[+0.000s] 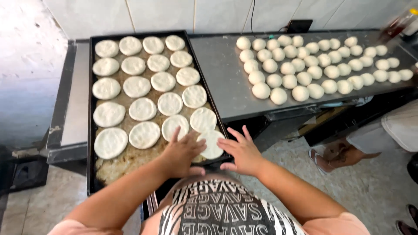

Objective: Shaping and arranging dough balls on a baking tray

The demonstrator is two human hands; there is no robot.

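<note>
Both open, the left hand (182,153) and right hand (241,153) press a dough disc (212,146) at the tray's (91,130) near-right edge.

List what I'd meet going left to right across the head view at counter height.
Black baking tray of flattened dough discs → bare steel counter → rows of round dough balls → a brown bottle, blurred, at the far right edge.
</note>
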